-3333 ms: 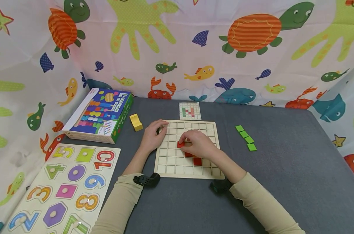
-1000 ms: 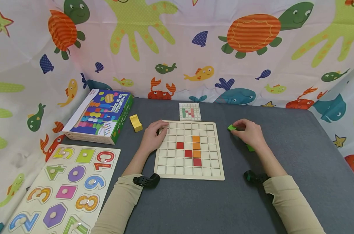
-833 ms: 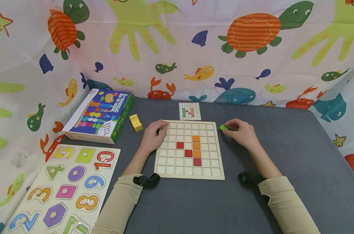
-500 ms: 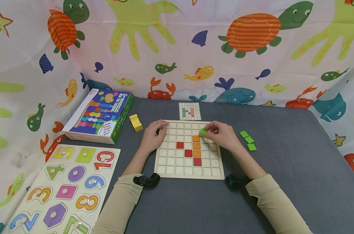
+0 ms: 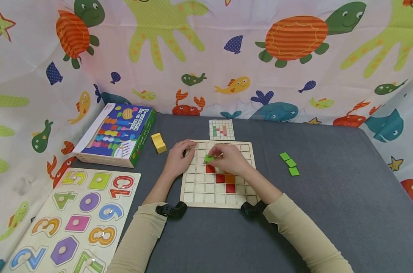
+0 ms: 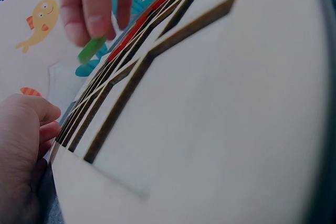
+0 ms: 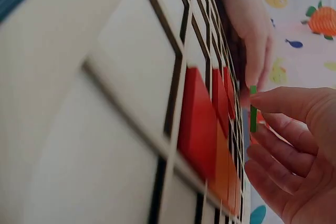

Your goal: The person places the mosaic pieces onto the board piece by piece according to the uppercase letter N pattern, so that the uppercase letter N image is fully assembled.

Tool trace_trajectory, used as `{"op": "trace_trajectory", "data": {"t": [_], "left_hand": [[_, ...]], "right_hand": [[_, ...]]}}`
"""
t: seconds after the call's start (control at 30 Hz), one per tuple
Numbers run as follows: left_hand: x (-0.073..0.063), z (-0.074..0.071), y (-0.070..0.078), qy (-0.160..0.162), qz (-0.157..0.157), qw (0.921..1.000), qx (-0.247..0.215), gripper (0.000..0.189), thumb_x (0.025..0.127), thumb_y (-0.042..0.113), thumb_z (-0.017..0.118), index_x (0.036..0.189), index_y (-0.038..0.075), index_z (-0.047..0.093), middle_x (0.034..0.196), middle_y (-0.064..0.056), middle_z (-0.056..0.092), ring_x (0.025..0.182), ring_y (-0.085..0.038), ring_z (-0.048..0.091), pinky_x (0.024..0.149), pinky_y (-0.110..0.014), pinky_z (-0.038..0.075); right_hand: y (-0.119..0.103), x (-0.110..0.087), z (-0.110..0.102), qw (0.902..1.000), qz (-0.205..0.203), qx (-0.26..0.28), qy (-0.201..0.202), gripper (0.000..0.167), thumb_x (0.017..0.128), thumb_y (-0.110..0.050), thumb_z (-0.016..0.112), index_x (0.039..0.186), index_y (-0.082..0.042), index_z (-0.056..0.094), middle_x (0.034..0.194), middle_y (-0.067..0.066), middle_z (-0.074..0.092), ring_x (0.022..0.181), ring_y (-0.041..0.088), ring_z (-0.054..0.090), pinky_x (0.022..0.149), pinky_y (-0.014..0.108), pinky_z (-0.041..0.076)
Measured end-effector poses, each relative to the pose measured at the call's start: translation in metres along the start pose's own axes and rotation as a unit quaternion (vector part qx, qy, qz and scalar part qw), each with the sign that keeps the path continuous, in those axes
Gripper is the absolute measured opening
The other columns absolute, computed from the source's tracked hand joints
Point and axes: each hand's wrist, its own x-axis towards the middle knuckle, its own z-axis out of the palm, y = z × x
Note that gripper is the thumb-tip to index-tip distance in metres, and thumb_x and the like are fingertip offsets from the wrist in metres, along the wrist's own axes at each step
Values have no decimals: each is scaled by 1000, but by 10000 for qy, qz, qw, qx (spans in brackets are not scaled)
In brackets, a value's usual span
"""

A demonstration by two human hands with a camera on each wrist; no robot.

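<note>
My right hand [image 5: 229, 159] pinches a green square tile [image 5: 208, 159] between thumb and fingertips, close over the grid board. The pale wooden grid board [image 5: 194, 197] lies flat in front of me. In the right wrist view the green tile [image 7: 253, 109] shows edge-on. A red tile [image 5: 210, 169] sits just below the held tile; two other red tiles [image 5: 230, 188] step down to the right. An orange tile [image 5: 229, 179] shows beside them, with others partly hidden under my hand. My left hand [image 5: 179, 159] holds the board at its upper left corner, fingers bent over the edge.
Three loose green tiles [image 5: 290, 163] lie right of the board. A small printed pattern card [image 5: 221, 129] lies behind it. Yellow blocks [image 5: 159, 143], a game box [image 5: 115, 134] and a number puzzle board [image 5: 77, 223] are at the left. A patterned cloth [image 5: 206, 57] hangs behind the table.
My right hand placed a red tile, then took a green tile from the row at the right and carried it left over the board. My left hand stayed at the corner.
</note>
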Motion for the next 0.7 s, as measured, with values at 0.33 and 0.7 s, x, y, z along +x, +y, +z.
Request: {"op": "trace_trajectory", "data": {"t": [0.33, 0.7], "left_hand": [[1, -1, 0, 10, 61, 10000, -6, 27, 97, 14, 59, 121, 6, 69, 130, -11, 61, 132, -27, 45, 111, -45, 36], [1, -1, -1, 31, -14, 10000, 70, 28, 97, 15, 60, 121, 6, 69, 131, -11, 60, 132, -27, 46, 111, -45, 36]], "right_hand": [[-10, 15, 14, 9986, -108, -441, -285, 13, 85, -14, 76, 97, -11, 72, 96, 0, 69, 88, 18, 59, 83, 32, 53], [-13, 17, 17, 9979, -158, -557, -300, 14, 85, -12, 75, 99, -11, 72, 96, 1, 69, 88, 19, 61, 82, 33, 53]]}}
